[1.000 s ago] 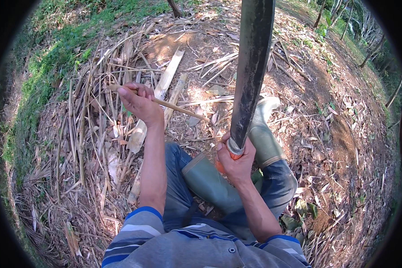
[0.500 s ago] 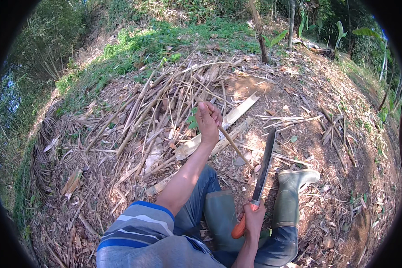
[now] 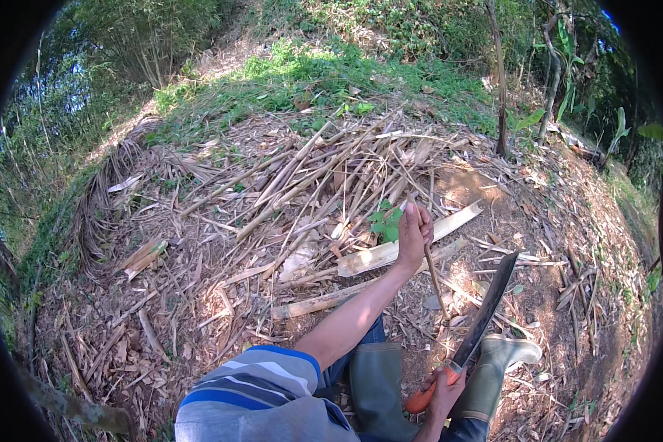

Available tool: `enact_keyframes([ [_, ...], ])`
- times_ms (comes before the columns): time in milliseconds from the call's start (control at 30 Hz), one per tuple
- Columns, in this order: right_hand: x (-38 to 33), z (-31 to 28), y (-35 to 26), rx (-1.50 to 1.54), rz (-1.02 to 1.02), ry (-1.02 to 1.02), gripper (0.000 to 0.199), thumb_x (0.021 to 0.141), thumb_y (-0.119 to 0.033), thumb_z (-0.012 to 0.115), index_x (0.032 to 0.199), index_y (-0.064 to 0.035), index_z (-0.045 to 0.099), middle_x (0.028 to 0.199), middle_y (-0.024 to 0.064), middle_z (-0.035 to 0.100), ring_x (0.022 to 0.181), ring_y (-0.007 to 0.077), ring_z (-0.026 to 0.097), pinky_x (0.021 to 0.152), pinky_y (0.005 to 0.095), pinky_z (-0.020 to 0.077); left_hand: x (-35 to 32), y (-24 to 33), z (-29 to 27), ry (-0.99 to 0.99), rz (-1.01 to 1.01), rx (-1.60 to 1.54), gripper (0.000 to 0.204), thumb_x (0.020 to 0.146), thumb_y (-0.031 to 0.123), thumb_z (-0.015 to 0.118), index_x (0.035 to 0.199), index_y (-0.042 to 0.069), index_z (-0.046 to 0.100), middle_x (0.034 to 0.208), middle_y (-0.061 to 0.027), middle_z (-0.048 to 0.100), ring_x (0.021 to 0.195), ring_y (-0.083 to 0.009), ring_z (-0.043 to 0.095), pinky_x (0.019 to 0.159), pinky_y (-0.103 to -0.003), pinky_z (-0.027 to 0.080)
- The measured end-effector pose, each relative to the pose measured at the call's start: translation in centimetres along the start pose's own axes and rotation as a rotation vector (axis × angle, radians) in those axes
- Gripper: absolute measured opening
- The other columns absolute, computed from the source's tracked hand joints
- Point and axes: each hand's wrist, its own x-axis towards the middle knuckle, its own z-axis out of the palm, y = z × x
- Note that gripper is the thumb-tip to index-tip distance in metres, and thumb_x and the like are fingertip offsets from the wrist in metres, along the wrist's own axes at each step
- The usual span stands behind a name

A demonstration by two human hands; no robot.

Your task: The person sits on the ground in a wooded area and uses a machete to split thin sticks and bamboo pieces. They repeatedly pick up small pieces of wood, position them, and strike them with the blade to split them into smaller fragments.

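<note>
In the left hand (image 3: pixel 415 234) a thin brown stick (image 3: pixel 435 283) is gripped, slanted down toward the leaf-strewn ground (image 3: pixel 460 188). In the right hand (image 3: pixel 446 394) a machete (image 3: pixel 488 314) is clasped by its orange handle (image 3: pixel 426 396), its dark blade pointed up and away, right of the stick. Beneath the left hand a pale split strip (image 3: pixel 372 258) is seen; farther out, dry stalks (image 3: pixel 309 177) are heaped, backed by green undergrowth (image 3: pixel 295 81).

No text, label, brand, number or sign can be read anywhere in view. The machete (image 3: pixel 486 313) shows no legible marking on its blade (image 3: pixel 495 297) or orange handle (image 3: pixel 421 400), and neither do the stick (image 3: pixel 435 283), the green boots (image 3: pixel 376 387) or the striped shirt (image 3: pixel 272 383).
</note>
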Motion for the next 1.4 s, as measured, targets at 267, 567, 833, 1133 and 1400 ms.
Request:
enact_keyframes([
  [267, 1.7, 2.6, -1.7, -0.339, 0.106, 0.026, 0.026, 0.075, -0.003, 0.057, 0.100, 0.0004, 0.052, 0.061, 0.0030, 0.051, 0.045, 0.0102, 0.051, 0.040, 0.0259, 0.0416, 1.3, -2.0, -1.6, -0.049, -0.041, -0.104, 0.052, 0.091, 0.060, 0.037, 0.074, 0.011, 0.037, 0.055, 0.0035, 0.028, 0.045, -0.0065, 0.026, 0.042, -0.022, 0.024],
  [567, 4.4, 6.9, -9.6, -0.121, -0.462, 0.177, 0.024, 0.079, 0.001, 0.059, 0.103, 0.0014, 0.054, 0.071, 0.0011, 0.055, 0.064, 0.0060, 0.052, 0.058, 0.0217, 0.0437, 0.9, -1.6, -2.4, -0.068, -0.026, -0.138, 0.055, 0.089, 0.064, 0.036, 0.074, 0.011, 0.036, 0.056, 0.0030, 0.027, 0.044, -0.0071, 0.024, 0.040, -0.022, 0.022],
  [833, 2.6, 4.8, 6.7, -0.408, 0.275, -0.120, 0.025, 0.074, -0.004, 0.058, 0.096, -0.0013, 0.049, 0.063, 0.0058, 0.053, 0.042, 0.0140, 0.052, 0.039, 0.0287, 0.0436, -1.4, -4.2, -4.3, -0.096, -0.109, 0.223, 0.054, 0.093, 0.059, 0.033, 0.071, 0.010, 0.038, 0.055, 0.0035, 0.034, 0.047, -0.0062, 0.032, 0.043, -0.023, 0.024],
  [1133, 4.9, -0.2, 8.6, -0.299, 0.018, 0.136, 0.034, 0.071, 0.002, 0.055, 0.103, -0.0005, 0.046, 0.065, 0.0055, 0.050, 0.044, 0.0136, 0.051, 0.039, 0.0277, 0.0424, -4.0, 1.0, -2.8, -0.291, -0.224, 0.082, 0.051, 0.095, 0.055, 0.036, 0.073, 0.009, 0.040, 0.060, 0.0047, 0.030, 0.053, -0.0048, 0.029, 0.047, -0.022, 0.023],
  [1400, 6.4, 1.3, 4.1, -0.299, -0.200, -0.222, 0.051, 0.067, 0.002, 0.056, 0.118, 0.0050, 0.052, 0.111, 0.0120, 0.060, 0.100, 0.0191, 0.056, 0.090, 0.0314, 0.0407, -3.6, 10.4, -0.1, -0.414, -0.498, -0.205, 0.053, 0.093, 0.058, 0.034, 0.073, 0.009, 0.041, 0.056, 0.0060, 0.028, 0.045, -0.0025, 0.024, 0.039, -0.018, 0.021],
])
